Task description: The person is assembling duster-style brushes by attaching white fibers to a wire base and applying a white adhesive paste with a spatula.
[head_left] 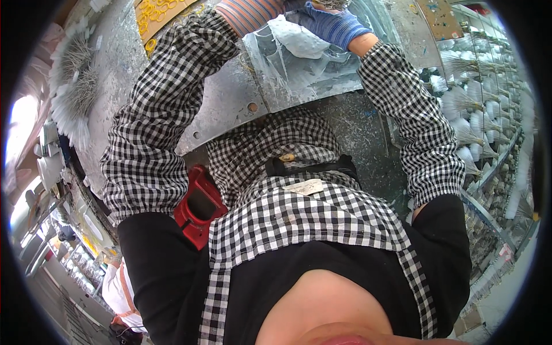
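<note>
My left hand (253, 12), in an orange and grey striped knit glove, reaches to the top edge of the view. Its fingers are mostly cut off there, beside my right hand. My right hand (333, 26) wears a blue striped glove, its fingers curled around a bundle of thin wire-like stems (332, 4). Most of that bundle lies out of view. Just below both hands, a lump of white paste (299, 39) sits on a wet, smeared, clear plastic sheet (333, 77) covering the work table.
Bundles of white-tipped wire stems (83, 86) lie at the table's left. Yellow rings (158, 12) rest on a board at the far left. Racks of similar bundles (468, 98) stand at right. A red plastic stool (201, 207) is beside me; another person (121, 293) is behind at left.
</note>
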`<state>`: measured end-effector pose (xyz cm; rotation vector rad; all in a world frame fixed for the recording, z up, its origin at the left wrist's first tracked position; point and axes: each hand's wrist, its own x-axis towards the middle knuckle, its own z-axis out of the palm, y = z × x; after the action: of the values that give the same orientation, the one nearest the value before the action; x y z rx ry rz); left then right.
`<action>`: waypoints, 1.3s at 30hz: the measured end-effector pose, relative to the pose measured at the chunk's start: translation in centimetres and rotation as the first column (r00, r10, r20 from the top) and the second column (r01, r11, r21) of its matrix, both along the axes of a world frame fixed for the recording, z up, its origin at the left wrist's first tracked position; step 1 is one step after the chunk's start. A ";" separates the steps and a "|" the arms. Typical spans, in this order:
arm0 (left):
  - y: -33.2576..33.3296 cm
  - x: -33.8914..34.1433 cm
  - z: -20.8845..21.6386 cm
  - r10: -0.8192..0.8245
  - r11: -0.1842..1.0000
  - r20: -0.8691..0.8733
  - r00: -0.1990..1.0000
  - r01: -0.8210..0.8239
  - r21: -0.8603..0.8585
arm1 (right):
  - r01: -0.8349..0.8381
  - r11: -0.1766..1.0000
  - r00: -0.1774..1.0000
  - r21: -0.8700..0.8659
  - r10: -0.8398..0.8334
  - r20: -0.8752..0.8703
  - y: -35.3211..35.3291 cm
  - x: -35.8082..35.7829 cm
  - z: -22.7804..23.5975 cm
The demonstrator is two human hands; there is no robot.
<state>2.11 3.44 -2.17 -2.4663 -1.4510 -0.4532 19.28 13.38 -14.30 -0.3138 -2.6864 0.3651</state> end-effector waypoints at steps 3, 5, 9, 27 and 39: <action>0.0 -0.2 0.1 0.000 1.000 -0.002 1.000 0.000 -0.010 | -0.023 1.000 0.999 0.009 0.022 0.048 -0.3 0.2 0.8; 0.2 0.0 0.2 -0.005 1.000 0.000 1.000 0.005 -0.011 | 0.005 1.000 1.000 -0.030 -0.005 0.007 -0.1 0.1 0.6; 0.4 -0.2 0.2 -0.038 0.999 -0.012 0.999 0.039 0.011 | 0.046 0.999 0.999 -0.030 -0.045 0.014 -0.1 0.2 -0.3; 0.6 -0.6 0.0 -0.022 0.997 0.066 0.998 0.027 -0.073 | 0.240 0.968 0.971 -0.080 -0.237 0.043 -2.9 1.3 1.7; 1.5 -4.6 0.7 0.170 0.983 0.975 0.145 0.049 -0.179 | 0.164 0.971 0.935 -0.172 -0.208 -0.287 -5.2 -0.1 13.1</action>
<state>-2.51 4.94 -1.47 -2.0568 -1.9626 -2.4387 19.21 8.19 -1.24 -0.5084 -2.3108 0.5085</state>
